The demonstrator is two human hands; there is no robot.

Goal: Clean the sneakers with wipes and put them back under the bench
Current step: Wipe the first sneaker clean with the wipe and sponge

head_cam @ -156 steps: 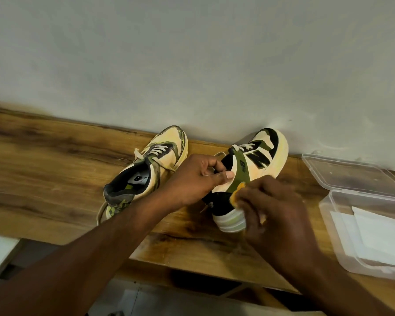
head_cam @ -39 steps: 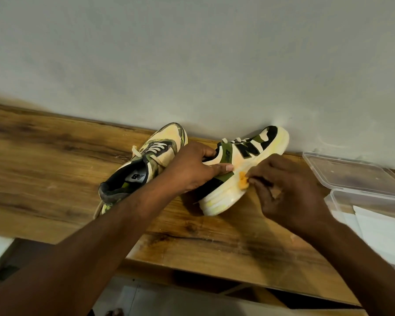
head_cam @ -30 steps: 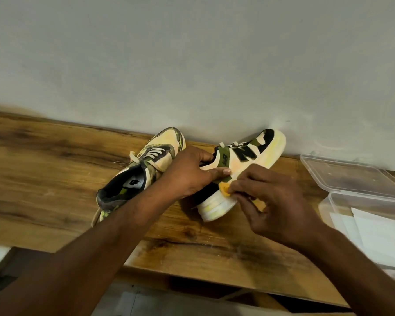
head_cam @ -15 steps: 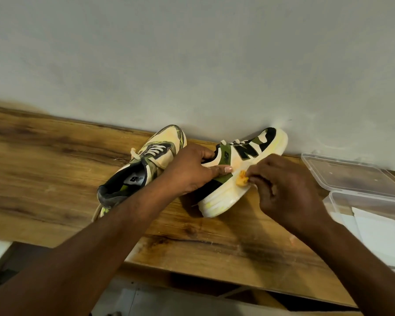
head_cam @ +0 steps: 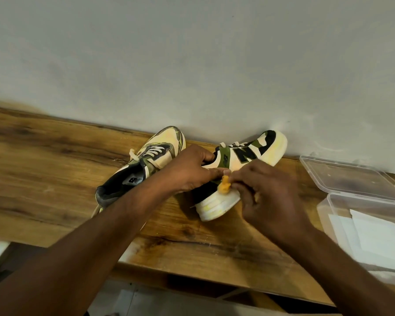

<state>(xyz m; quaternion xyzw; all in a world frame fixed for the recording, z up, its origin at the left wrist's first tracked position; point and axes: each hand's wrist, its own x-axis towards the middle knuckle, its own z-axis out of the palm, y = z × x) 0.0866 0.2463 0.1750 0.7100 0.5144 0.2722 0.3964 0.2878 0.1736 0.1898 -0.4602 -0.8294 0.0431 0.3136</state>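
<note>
Two cream, green and black sneakers stand on the wooden bench (head_cam: 55, 174) against the wall. My left hand (head_cam: 189, 169) grips the collar of the right sneaker (head_cam: 249, 153), which is tipped onto its outer side with its pale sole (head_cam: 217, 204) facing me. My right hand (head_cam: 267, 195) pinches a small crumpled orange-stained wipe (head_cam: 225, 185) against the heel side of that sneaker, just above the sole. The left sneaker (head_cam: 146, 165) rests upright beside it, untouched, its heel partly behind my left forearm.
An open clear plastic box (head_cam: 328, 206) with white wipes (head_cam: 379, 236) inside sits at the bench's right end, its hinged lid (head_cam: 351, 176) lying back toward the wall. The grey wall runs directly behind the shoes. Floor shows below the bench's front edge.
My right hand slid the wipe back along the sneaker's side from mid-shoe toward the heel. The left hand kept its hold on the collar. The other sneaker stayed put.
</note>
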